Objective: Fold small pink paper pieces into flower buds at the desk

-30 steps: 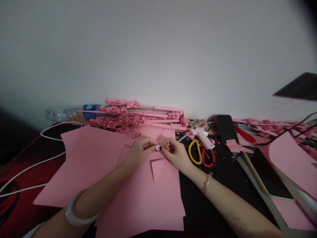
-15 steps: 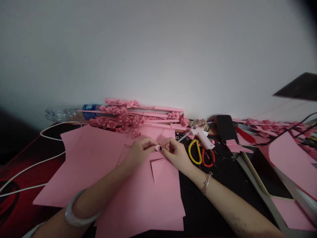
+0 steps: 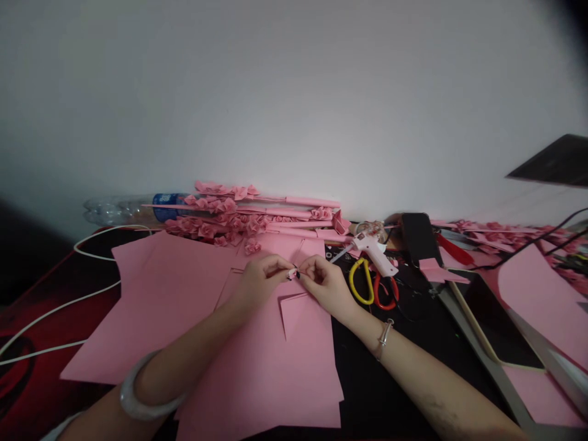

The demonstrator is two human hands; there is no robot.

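Note:
Between the fingertips of both hands is a small folded piece of pink paper (image 3: 292, 274), partly hidden by the fingers. My left hand (image 3: 260, 282) pinches it from the left. From the right, my right hand (image 3: 325, 282) grips it with thumb and forefinger. Pink paper sheets (image 3: 271, 373) lie stacked below both hands. On top of them, by the right wrist, rests a smaller folded pink paper (image 3: 298, 315). Behind the hands lie pink paper flowers (image 3: 252, 225) on rolled paper stems.
A pale glue gun (image 3: 375, 254) lies to the right, above scissors with a yellow handle (image 3: 361, 282) and a red one. Farther right are a phone (image 3: 420, 239) and a tablet (image 3: 498, 321). A plastic bottle (image 3: 119, 210) lies at the back left, near a white cable (image 3: 59, 312).
Almost nothing differs. Both hands hold the small paper piece in the same spot, with only a slight shift of the fingertips.

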